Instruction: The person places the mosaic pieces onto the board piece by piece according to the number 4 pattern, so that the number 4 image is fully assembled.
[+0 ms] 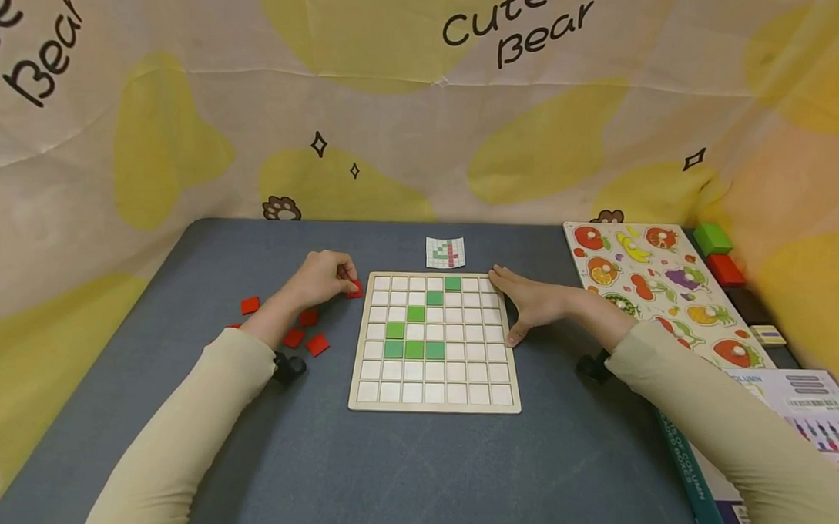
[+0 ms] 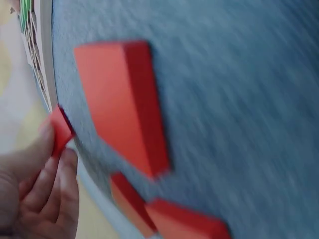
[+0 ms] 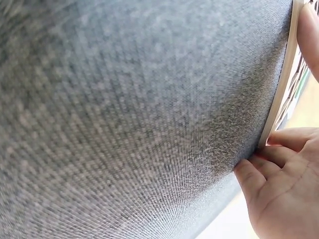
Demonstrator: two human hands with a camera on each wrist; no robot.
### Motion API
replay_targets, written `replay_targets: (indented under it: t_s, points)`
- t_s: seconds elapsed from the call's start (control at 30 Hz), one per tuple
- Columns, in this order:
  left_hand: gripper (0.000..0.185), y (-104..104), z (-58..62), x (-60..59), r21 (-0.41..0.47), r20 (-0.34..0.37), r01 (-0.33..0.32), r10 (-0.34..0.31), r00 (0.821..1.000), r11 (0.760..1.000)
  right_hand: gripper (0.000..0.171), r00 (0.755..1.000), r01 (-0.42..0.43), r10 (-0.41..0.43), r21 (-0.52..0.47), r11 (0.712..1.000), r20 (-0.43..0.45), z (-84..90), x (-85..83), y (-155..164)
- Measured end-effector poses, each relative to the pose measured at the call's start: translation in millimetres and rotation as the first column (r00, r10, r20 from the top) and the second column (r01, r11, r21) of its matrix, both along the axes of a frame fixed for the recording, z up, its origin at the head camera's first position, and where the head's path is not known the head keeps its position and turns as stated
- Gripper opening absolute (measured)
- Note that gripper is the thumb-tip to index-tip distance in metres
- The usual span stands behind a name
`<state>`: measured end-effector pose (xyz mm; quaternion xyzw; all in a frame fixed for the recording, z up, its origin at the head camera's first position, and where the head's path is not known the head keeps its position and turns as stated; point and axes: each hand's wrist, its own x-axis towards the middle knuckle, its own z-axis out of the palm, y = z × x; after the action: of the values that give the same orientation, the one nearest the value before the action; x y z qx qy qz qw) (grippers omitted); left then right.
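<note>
I logged the left hand (image 1: 320, 278) pinching a red tile (image 1: 354, 289) at the grid board's (image 1: 434, 405) 10 o'clock corner; right hand (image 1: 532, 304), fingers flat, braced its 3 o'clock edge. Risk: the thin pinch could let the tile slip.

Table cover (image 3: 124, 109): grey woven cloth, rough. Grid board (image 1: 434, 405): pale wood frame, matt. Red tiles (image 2: 124, 104): smooth, matt.

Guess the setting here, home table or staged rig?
Probably staged: a grey felt-covered table fenced by a cream "Cute Bear" cloth backdrop, holding a wooden grid board and a wooden fruit peg puzzle.
</note>
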<state>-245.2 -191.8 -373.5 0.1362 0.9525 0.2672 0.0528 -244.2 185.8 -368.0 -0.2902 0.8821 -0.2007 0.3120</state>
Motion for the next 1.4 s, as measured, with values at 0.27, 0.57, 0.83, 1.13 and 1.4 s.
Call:
replay_targets:
  t_s: [0.27, 0.57, 0.83, 1.13, 1.4]
  points:
    - [0.008, 40, 2.5, -2.4, 0.067, -0.102, -0.088, 0.094, 0.99, 0.994, 0.126, 1.0, 0.011, -0.011, 0.023, 1.0, -0.004, 0.0, -0.3, -1]
    - [0.004, 93, 6.2, 1.7, 0.098, -0.028, 0.056, -0.054, 0.998, 0.994, 0.127, 1.0, -0.019, 0.019, 0.03, 0.999, 0.006, 1.9, -0.5, 0]
    - [0.003, 115, 4.7, 1.8, 0.117, -0.005, 0.092, -0.092, 0.996, 0.989, 0.129, 1.0, -0.02, 0.019, 0.054, 0.998, 0.021, 1.5, -0.8, -1]
    - [0.006, 141, 1.5, 4.7, 0.04, -0.009, 0.184, -0.184, 0.983, 0.982, 0.13, 1.0, -0.018, 0.018, 0.049, 0.999, 0.012, 1.8, 0.2, -1]
    - [0.013, 145, 4.0, 5.7, -0.076, -0.032, 0.194, -0.197, 0.98, 0.978, 0.129, 1.0, -0.017, 0.016, 0.042, 0.999, 0.013, 1.3, 0.3, -1]
